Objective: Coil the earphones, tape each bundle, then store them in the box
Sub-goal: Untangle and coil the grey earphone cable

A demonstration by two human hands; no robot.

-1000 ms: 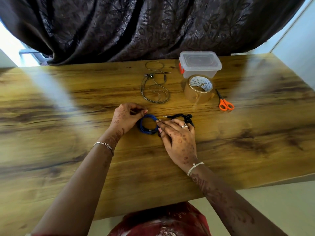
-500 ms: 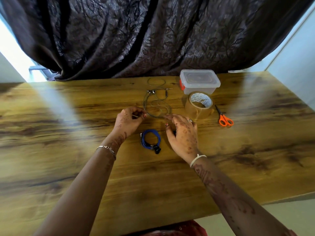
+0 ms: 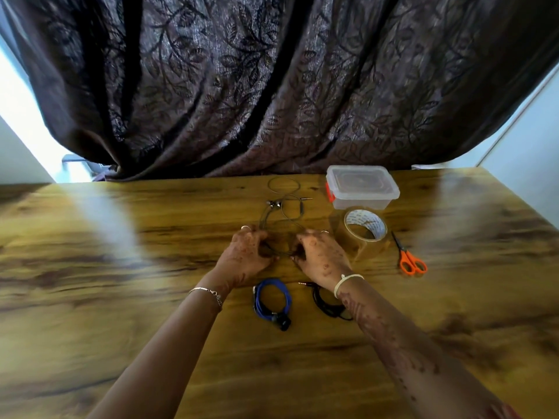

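Grey earphones (image 3: 284, 204) lie loosely spread on the wooden table (image 3: 121, 267), their near loop between my hands. My left hand (image 3: 246, 255) and my right hand (image 3: 320, 255) both pinch that near cable. Just below my hands lie a coiled blue earphone bundle (image 3: 272, 300) and a coiled black earphone bundle (image 3: 326, 303), the black one partly under my right wrist. A clear plastic box (image 3: 361, 187) with its lid on stands at the back right. In front of it sits a roll of brown tape (image 3: 364, 229).
Orange-handled scissors (image 3: 410, 258) lie to the right of the tape. A dark patterned curtain (image 3: 272, 86) hangs behind the table's far edge. The table's right edge runs close to a white wall.
Both hands left the blue and black bundles and reached forward to the grey earphones, taking hold of their near cable. The camera tilted up, so the bundles now sit nearer me.
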